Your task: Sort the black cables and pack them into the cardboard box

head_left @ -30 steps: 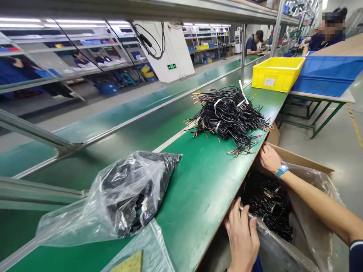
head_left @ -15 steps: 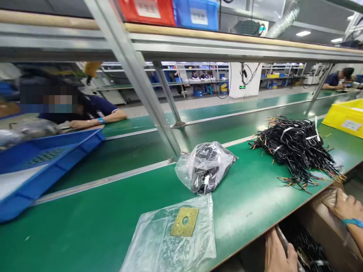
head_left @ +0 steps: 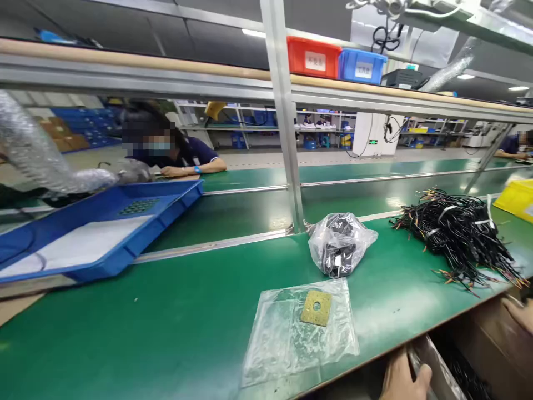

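Below the front edge of the bench, my left hand point(head_left: 403, 379) is closed on the near edge of an open cardboard box point(head_left: 497, 347), where a clear plastic liner point(head_left: 433, 361) shows. At the far right of the picture, my right hand point(head_left: 520, 314) is wrapped round the box's other edge; the frame cuts part of it off. Inside the box lie dark cables point(head_left: 466, 369), mostly in shadow. Above it on the bench is a heap of black cables point(head_left: 458, 230) with bare coloured wire ends, bundled by white ties.
On the green bench point(head_left: 187, 311) lie a flat clear bag point(head_left: 278, 333) with a yellow sponge point(head_left: 316, 308) on it and a bag of black parts point(head_left: 341, 244). A blue tray point(head_left: 166, 222) stands left, a yellow bin point(head_left: 516, 200) right. A metal post point(head_left: 283, 122) rises mid-bench. A co-worker point(head_left: 175, 150) sits opposite.
My view has turned left, so the bench things sit farther right in the picture. Both hands stay at the box, and less of the right hand and of the box's inside shows.
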Motion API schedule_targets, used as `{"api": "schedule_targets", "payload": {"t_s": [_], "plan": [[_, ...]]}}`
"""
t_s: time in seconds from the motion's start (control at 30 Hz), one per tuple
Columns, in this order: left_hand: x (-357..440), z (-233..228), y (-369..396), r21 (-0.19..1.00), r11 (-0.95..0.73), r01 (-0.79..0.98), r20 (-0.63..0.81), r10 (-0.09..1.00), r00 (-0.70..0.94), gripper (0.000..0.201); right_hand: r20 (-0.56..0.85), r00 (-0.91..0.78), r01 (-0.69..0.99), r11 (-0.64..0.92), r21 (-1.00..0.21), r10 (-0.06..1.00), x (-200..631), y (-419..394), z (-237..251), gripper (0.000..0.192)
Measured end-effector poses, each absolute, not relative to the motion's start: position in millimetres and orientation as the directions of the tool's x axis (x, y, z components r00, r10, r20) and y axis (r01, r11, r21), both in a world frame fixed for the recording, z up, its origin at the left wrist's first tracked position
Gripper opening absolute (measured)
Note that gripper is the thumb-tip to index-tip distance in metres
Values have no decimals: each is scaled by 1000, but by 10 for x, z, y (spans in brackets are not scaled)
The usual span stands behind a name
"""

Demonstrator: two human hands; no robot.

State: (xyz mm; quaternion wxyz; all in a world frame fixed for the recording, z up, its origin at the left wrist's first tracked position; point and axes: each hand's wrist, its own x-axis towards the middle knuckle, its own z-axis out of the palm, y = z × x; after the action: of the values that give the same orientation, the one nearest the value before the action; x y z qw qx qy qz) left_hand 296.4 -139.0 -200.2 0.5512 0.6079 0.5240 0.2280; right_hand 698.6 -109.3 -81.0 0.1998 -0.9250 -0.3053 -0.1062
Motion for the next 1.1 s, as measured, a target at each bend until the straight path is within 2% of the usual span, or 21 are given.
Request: {"api": "schedule_targets", "payload": {"t_s": [0.03,0.07,0.13,0.27,0.37,0.47,0.63,0.73,0.83,0.97,1.1], "plan": [[2835,-2089,-1453,923,98,372,-256,877,406,75,150,802,595,-751,-286,578,6845,-1096,-658,41],[2698,-2180,-1516,935,35,354,-210,857,471,76,121,796,599,-743,-299,593,6707,-1099,-515,40],[2411,-2359,-1627,944,-74,323,-139,796,590,70,123,782,613,-719,-328,611,6464,-1115,-259,43],[1904,-2552,-1751,948,-172,268,-66,717,694,37,166,745,652,-655,-381,645,6021,-1288,118,41],[1664,-2473,-1779,966,-211,147,30,661,750,36,218,745,657,-635,-406,631,5526,-1588,187,40],[1569,-2319,-1792,972,-205,111,50,648,760,42,296,711,698,-589,-406,638,4865,-1916,-63,42],[1581,-2245,-1850,976,-204,71,58,565,823,47,323,690,723,-591,-358,648,3749,-2332,-917,31],[1600,-2251,-1897,972,-232,30,96,511,854,47,382,687,726,-602,-332,618,3332,-2548,-1335,58],[1635,-2205,-1943,968,-252,9,114,470,875,46,488,643,759,-573,-308,590,3181,-2718,-1566,70],[1693,-2143,-2002,956,-292,-30,149,394,907,42,562,598,790,-539,-292,572,3185,-2859,-1688,67],[1749,-2170,-2025,955,-295,-31,149,387,910,44,570,577,807,-516,-288,585,3220,-2925,-1733,60]]}}
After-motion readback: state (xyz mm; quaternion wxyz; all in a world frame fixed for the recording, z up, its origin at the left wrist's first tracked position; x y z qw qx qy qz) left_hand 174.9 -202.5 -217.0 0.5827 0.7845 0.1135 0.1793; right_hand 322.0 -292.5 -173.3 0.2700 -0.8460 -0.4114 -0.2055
